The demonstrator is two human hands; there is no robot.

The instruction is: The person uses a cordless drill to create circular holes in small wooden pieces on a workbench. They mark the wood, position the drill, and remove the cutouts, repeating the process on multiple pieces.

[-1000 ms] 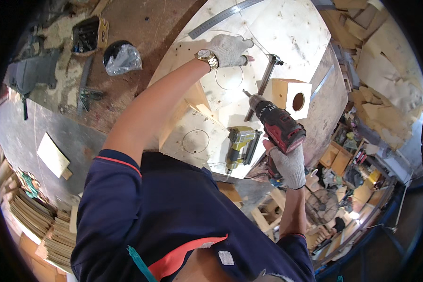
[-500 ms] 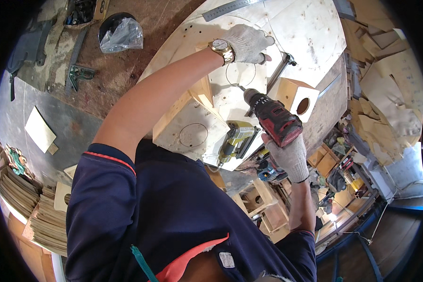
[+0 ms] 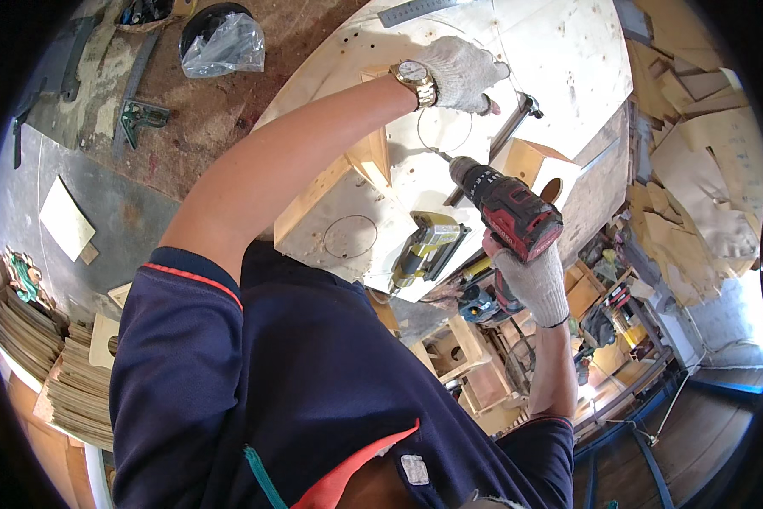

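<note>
Compared with a second ago, the drill [image 3: 517, 208] has come in toward the drawn circle [image 3: 445, 127] and sits with its tip at the lower edge. Biggest first: the pale panel [image 3: 407, 165] might slide if pushed harder than it is steadied. If the bit snags, the drill could twist against the right hand [image 3: 534, 284], whose fingers wrap its handle. A downward swing might knock the nail gun [image 3: 428, 250]. Loosely spread with nothing visible in its fingers, the gloved left hand [image 3: 464, 75] could be struck should the bit [image 3: 439, 154] skid across the circle; whether it presses the panel, I cannot tell.
</note>
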